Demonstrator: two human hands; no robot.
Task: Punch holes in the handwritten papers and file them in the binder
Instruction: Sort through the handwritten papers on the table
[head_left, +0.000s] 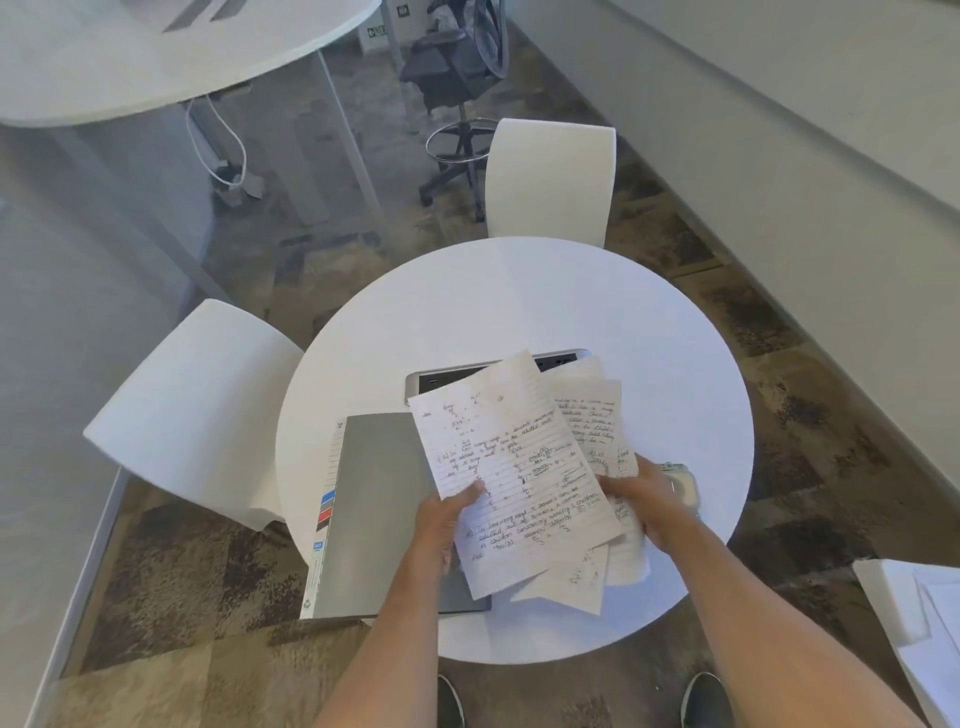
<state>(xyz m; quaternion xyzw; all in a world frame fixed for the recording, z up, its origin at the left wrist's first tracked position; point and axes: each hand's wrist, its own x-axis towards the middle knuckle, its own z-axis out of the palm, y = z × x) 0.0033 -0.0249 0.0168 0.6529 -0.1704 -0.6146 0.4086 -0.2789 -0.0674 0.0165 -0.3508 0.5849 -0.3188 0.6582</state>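
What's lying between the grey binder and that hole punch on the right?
In the head view, the handwritten papers, held by both hands, cover the stretch between the binder and the hole punch.

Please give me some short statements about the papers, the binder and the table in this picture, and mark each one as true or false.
1. Both hands hold the handwritten papers. True.
2. The grey binder lies open. False: it is closed, flat on the round table.
3. The binder lies to the person's left of the papers. True.
4. The left hand is empty. False: its fingers grip a sheet.
5. The right hand grips the papers. True.
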